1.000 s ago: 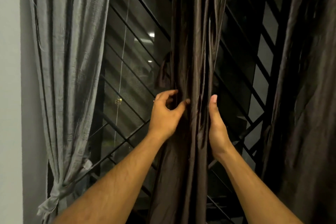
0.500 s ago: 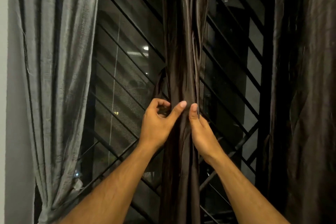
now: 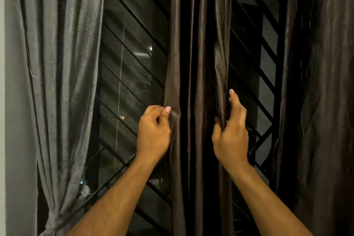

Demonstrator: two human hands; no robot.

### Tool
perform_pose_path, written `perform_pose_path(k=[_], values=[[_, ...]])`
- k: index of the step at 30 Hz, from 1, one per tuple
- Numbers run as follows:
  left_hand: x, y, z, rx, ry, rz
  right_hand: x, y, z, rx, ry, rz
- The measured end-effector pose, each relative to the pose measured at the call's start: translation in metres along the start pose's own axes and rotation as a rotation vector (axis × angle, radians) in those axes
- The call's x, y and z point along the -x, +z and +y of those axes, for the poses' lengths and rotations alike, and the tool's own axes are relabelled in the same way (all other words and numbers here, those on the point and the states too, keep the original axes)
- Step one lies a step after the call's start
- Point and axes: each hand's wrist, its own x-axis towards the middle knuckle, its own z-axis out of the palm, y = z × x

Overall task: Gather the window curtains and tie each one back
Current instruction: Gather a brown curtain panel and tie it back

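Left hand (image 3: 153,136): pinching the left edge of the brown curtain (image 3: 191,63)
Right hand (image 3: 230,134): gripping its right folds
Brown curtain: hanging mid-window, in front of the grille (image 3: 134,74)
Grey curtain (image 3: 61,63): far left, tied low

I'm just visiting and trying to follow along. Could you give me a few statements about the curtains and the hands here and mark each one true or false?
1. The grey curtain on the left is already tied back near its bottom. True.
2. Both hands are on the grey curtain. False: the left hand and the right hand are both on the dark brown curtain in the middle.
3. The left hand pinches a fold at the brown curtain's left edge. True.
4. The window behind is bare glass with no bars. False: a black metal grille with diagonal bars covers it.
5. The right hand hangs free of the fabric. False: it grips a fold.
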Motion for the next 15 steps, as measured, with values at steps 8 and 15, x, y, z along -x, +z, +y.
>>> perform_pose_path(k=[8, 15], values=[[0.010, -0.012, -0.005, 0.027, 0.120, 0.087, 0.021, 0.009, -0.022, -0.032, -0.006, -0.039], [0.022, -0.009, 0.000, -0.026, 0.175, 0.107, 0.021, 0.020, -0.035, 0.035, -0.080, 0.043]])
